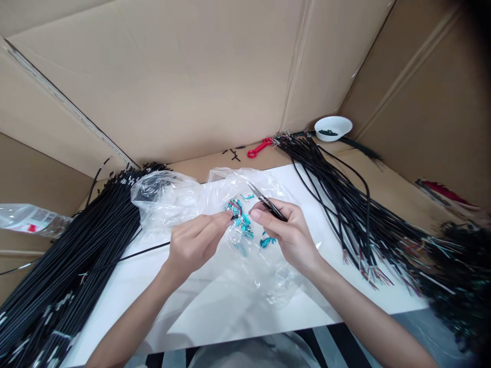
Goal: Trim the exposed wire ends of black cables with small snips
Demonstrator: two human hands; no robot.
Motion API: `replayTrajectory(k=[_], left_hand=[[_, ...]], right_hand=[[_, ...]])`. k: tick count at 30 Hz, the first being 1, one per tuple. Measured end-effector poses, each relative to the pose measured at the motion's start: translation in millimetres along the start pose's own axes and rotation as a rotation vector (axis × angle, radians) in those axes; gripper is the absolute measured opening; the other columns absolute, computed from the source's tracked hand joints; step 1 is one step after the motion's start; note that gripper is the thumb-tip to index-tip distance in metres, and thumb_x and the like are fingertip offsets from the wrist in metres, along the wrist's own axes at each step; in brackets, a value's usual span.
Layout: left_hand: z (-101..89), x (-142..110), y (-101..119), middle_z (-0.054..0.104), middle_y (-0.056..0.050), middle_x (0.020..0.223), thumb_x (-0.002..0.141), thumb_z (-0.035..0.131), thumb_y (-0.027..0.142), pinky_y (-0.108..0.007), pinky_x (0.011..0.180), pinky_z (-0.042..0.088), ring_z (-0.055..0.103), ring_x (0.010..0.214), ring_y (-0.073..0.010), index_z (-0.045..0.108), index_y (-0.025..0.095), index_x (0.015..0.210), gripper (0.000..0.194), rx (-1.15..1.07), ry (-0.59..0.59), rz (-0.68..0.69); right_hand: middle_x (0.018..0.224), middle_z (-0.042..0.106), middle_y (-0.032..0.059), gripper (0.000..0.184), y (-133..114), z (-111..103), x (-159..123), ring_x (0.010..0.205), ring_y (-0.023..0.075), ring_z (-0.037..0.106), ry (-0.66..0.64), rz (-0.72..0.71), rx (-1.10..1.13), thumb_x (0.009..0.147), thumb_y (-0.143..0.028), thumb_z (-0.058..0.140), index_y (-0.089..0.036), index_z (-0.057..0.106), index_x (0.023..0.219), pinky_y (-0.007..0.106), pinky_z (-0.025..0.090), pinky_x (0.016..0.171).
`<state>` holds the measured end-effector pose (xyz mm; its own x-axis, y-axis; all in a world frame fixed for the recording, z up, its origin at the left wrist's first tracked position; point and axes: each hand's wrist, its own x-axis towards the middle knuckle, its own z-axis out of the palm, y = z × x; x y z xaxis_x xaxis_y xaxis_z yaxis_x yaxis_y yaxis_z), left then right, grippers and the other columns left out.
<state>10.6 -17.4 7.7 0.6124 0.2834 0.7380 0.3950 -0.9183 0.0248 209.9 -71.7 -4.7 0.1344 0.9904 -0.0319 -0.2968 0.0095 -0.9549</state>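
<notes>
My left hand [198, 239] pinches a black cable [148, 250] close to its end, where thin coloured wires poke out. The cable trails off to the left. In my right hand [289, 230] is a slim pointed tool with a dark handle [273, 208], which looks like tweezers or small snips; its tip points up and left. Between the hands, small turquoise foil-like scraps [245, 227] lie on a clear plastic bag [253, 276]. Another turquoise bit [265, 240] rests just below my right fingers.
A large bundle of black cables [95, 225] fills the left side, beside a plastic bottle [32, 219]. More cables with bared wire ends [333, 189] lie to the right. Red-handled scissors [260, 148] and a white bowl [333, 125] sit by the cardboard wall [215, 76].
</notes>
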Motion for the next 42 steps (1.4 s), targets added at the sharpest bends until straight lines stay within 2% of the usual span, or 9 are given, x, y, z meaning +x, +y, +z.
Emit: replayTrajectory(k=[5, 9, 13, 15, 22, 25, 31, 35, 42], left_hand=[[-1.6, 0, -3, 0.079, -0.004, 0.096, 0.091, 0.062, 0.001, -0.023, 0.064, 0.057, 0.075, 0.076, -0.0141, 0.067, 0.014, 0.11, 0.023, 0.032, -0.05, 0.134], [-3.6, -1, -3, 0.079, -0.004, 0.096, 0.089, 0.065, 0.002, -0.025, 0.063, 0.059, 0.075, 0.074, -0.0147, 0.067, 0.013, 0.111, 0.024, 0.086, -0.045, 0.209], [-8.9, -1, -2, 0.078, -0.007, 0.101, 0.09, 0.068, 0.004, -0.027, 0.063, 0.059, 0.075, 0.077, -0.0154, 0.067, 0.009, 0.114, 0.025, 0.17, -0.065, 0.301], [-12.2, 0, -2, 0.078, -0.008, 0.104, 0.091, 0.067, 0.005, -0.027, 0.061, 0.059, 0.075, 0.079, -0.0161, 0.068, 0.009, 0.113, 0.023, 0.196, -0.074, 0.332], [-20.5, 3, 0, 0.077, -0.007, 0.107, 0.091, 0.063, 0.005, -0.025, 0.064, 0.062, 0.077, 0.082, -0.0189, 0.072, 0.016, 0.109, 0.023, 0.225, -0.077, 0.395], [-21.8, 2, 0, 0.077, -0.007, 0.108, 0.089, 0.065, 0.003, -0.024, 0.066, 0.063, 0.076, 0.081, -0.0177, 0.073, 0.013, 0.106, 0.022, 0.225, -0.069, 0.397], [-25.9, 4, 1, 0.077, -0.011, 0.105, 0.09, 0.066, 0.003, -0.024, 0.068, 0.064, 0.076, 0.083, -0.0178, 0.071, 0.007, 0.106, 0.018, 0.208, -0.061, 0.417], [-30.2, 4, 2, 0.077, -0.012, 0.105, 0.092, 0.064, 0.004, -0.025, 0.069, 0.065, 0.077, 0.086, -0.0174, 0.07, 0.006, 0.106, 0.015, 0.216, -0.06, 0.427], [-31.0, 1, 3, 0.077, -0.009, 0.108, 0.094, 0.062, 0.007, -0.024, 0.07, 0.065, 0.076, 0.091, -0.0161, 0.071, 0.012, 0.105, 0.014, 0.224, -0.052, 0.384]], right_hand=[[0.062, 0.046, -0.0037, 0.023, -7, -4, 3, 0.054, 0.0071, 0.03, -0.106, 0.079, -0.042, 0.072, -0.034, 0.081, -0.016, 0.067, 0.07, 0.027, 0.017, 0.048], [0.05, 0.027, -0.0104, 0.022, -7, -6, 8, 0.045, 0.0044, 0.014, -0.215, 0.295, 0.177, 0.07, -0.029, 0.077, -0.017, 0.059, 0.064, 0.026, 0.007, 0.044], [0.046, 0.013, -0.0136, 0.044, -7, -7, 11, 0.042, 0.0031, 0.008, -0.318, 0.457, 0.348, 0.067, -0.027, 0.076, -0.022, 0.035, 0.052, 0.025, 0.005, 0.04], [0.046, 0.014, -0.0135, 0.048, -9, -7, 10, 0.042, 0.0025, 0.008, -0.341, 0.446, 0.351, 0.068, -0.028, 0.077, -0.022, 0.033, 0.052, 0.024, 0.005, 0.04], [0.048, 0.022, -0.0128, 0.035, -11, -9, 7, 0.044, 0.0025, 0.01, -0.358, 0.369, 0.248, 0.07, -0.033, 0.08, -0.018, 0.05, 0.062, 0.025, 0.004, 0.042], [0.047, 0.022, -0.0127, 0.03, -10, -10, 7, 0.044, 0.0026, 0.01, -0.377, 0.362, 0.234, 0.072, -0.034, 0.078, -0.016, 0.056, 0.063, 0.025, 0.004, 0.042], [0.049, 0.019, -0.013, 0.031, -10, -8, 6, 0.044, 0.003, 0.009, -0.413, 0.431, 0.303, 0.076, -0.033, 0.076, -0.018, 0.052, 0.062, 0.023, 0.007, 0.041], [0.049, 0.019, -0.0127, 0.031, -12, -7, 3, 0.044, 0.0036, 0.01, -0.397, 0.377, 0.312, 0.081, -0.039, 0.075, -0.016, 0.06, 0.068, 0.023, 0.006, 0.041], [0.05, 0.025, -0.0118, 0.035, -15, -6, -1, 0.044, 0.0031, 0.013, -0.343, 0.297, 0.289, 0.072, -0.046, 0.083, -0.015, 0.069, 0.075, 0.024, 0.005, 0.041]])
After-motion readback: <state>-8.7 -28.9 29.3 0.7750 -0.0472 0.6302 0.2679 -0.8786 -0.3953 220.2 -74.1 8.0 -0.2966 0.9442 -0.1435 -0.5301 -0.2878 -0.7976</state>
